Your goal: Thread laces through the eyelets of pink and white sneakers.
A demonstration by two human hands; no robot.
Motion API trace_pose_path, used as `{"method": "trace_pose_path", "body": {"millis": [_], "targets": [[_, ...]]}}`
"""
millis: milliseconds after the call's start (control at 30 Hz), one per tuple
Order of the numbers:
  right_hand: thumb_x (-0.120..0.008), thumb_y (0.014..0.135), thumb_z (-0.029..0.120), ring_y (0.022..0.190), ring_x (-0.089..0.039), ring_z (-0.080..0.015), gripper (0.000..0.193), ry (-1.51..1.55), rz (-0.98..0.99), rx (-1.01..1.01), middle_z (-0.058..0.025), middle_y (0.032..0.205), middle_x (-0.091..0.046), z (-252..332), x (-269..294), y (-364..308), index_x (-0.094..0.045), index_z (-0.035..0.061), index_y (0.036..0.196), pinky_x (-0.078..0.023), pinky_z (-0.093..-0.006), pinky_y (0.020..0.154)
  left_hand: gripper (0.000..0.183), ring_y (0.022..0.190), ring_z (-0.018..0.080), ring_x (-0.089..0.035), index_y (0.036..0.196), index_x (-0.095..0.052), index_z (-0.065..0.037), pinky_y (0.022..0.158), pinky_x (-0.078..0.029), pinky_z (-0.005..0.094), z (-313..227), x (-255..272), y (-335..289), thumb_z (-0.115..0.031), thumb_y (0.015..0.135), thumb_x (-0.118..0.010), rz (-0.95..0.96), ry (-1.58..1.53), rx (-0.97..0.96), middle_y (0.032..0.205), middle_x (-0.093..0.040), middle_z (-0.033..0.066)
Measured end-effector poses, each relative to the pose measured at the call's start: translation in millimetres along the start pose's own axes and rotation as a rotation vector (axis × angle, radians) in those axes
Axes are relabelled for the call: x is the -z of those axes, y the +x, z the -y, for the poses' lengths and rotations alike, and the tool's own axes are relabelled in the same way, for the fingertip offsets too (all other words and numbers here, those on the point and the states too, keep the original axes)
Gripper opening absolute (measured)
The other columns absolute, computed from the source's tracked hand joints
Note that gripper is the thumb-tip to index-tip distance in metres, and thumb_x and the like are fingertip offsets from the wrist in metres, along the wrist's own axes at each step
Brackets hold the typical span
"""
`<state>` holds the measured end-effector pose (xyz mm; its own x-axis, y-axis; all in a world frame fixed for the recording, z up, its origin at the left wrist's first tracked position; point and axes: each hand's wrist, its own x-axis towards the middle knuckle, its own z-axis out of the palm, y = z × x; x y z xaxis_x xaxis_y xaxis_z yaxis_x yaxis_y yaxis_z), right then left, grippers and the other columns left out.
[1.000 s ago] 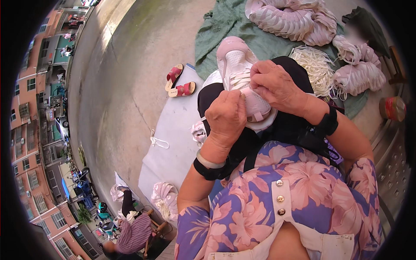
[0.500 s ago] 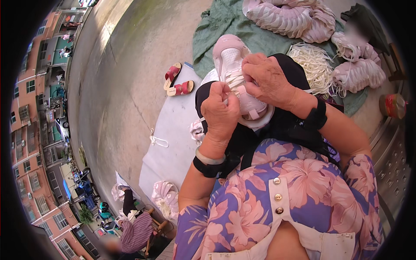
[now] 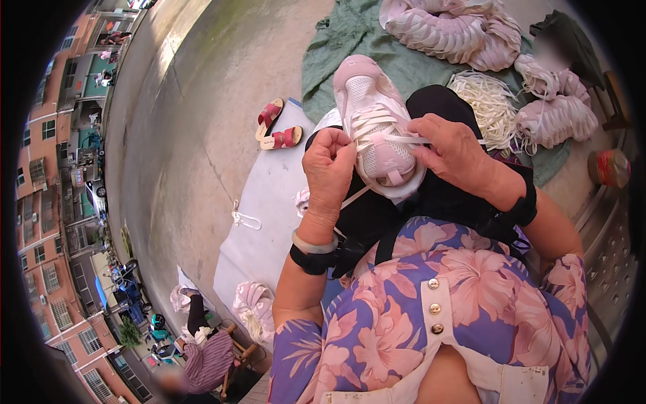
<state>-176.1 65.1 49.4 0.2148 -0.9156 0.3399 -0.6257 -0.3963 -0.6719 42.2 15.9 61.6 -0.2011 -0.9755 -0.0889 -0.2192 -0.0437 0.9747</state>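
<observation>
A pale pink sneaker upper rests between my knees, its toe pointing away from me. White lace crosses its front in several rows. On the shoe's left side, my left hand pinches one part of the lace, and a loose length hangs down below it. To the right, my right hand is closed on the other lace end, which stretches flat and taut across the shoe to my fingers. Both hands are apart, one on each side of the shoe.
Bundled pink uppers lie on a green cloth, beside a heap of white laces. Red sandals stand by a pale sheet. At right is a jar. Another person sits at lower left.
My hands have spread apart from over the shoe. The right moved right and slightly down, drawing lace out; the left shifted a little left. More of the lacing now shows.
</observation>
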Motion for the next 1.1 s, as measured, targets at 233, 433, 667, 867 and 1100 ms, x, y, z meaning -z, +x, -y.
{"method": "trace_pose_path", "body": {"millis": [233, 433, 667, 867, 1100], "targets": [[-0.059, 0.076, 0.014, 0.063, -0.057, -0.0217, 0.016, -0.453, 0.053, 0.349, -0.005, 0.07, -0.048, -2.8, 26.4, 20.0, -0.057, 0.0096, 0.091, -0.045, -0.0344, 0.054, 0.005, 0.065, 0.0011, -0.046, 0.082, -0.056, -0.001, 0.059, -0.037, 0.0152, 4.6, 7.0, -0.7, 0.003, 0.079, -0.057, 0.01, -0.016, -0.001, 0.073, -0.052, -0.0049], [-0.056, 0.072, 0.009, 0.06, -0.056, -0.0205, 0.02, -0.517, -0.001, 0.417, -0.0038, 0.067, -0.047, -36.1, 23.8, 20.5, -0.058, 0.0107, 0.092, -0.045, -0.0337, 0.051, 0.005, 0.056, -0.0003, -0.041, 0.082, -0.056, 0.0, 0.05, -0.033, 0.0162, 6.5, -1.1, -2.8, 0.003, 0.078, -0.056, -0.027, -0.01, -0.082, 0.063, -0.05, -0.0063], [-0.055, 0.072, 0.008, 0.058, -0.056, -0.0211, 0.016, -0.438, -0.054, 0.351, -0.0033, 0.064, -0.047, -35.4, 16.9, 8.6, -0.057, 0.0096, 0.088, -0.044, -0.0335, 0.049, 0.009, 0.054, -0.001, -0.037, 0.084, -0.055, 0.0, 0.047, -0.028, 0.0163, 7.2, 3.9, 3.4, 0.005, 0.078, -0.054, -0.052, -0.082, -0.086, 0.063, -0.047, -0.0074], [-0.056, 0.073, 0.008, 0.058, -0.056, -0.0211, 0.01, -0.384, -0.06, 0.299, -0.0039, 0.063, -0.047, -34.6, 14.0, 2.6, -0.057, 0.0089, 0.083, -0.044, -0.0332, 0.048, 0.009, 0.055, -0.001, -0.038, 0.085, -0.054, -0.001, 0.047, -0.028, 0.0158, 8.1, 1.4, 0.9, 0.005, 0.078, -0.053, -0.048, -0.062, -0.069, 0.064, -0.047, -0.0074], [-0.057, 0.073, 0.009, 0.057, -0.055, -0.0216, 0.008, -0.371, -0.103, 0.295, -0.0042, 0.063, -0.046, -39.4, 11.5, 3.6, -0.056, 0.0089, 0.081, -0.044, -0.0332, 0.048, 0.007, 0.056, -0.001, -0.04, 0.085, -0.054, 0.0, 0.049, -0.03, 0.0151, 12.2, 0.0, 6.9, 0.005, 0.079, -0.053, -0.042, -0.047, -0.073, 0.065, -0.048, -0.0073]]}}
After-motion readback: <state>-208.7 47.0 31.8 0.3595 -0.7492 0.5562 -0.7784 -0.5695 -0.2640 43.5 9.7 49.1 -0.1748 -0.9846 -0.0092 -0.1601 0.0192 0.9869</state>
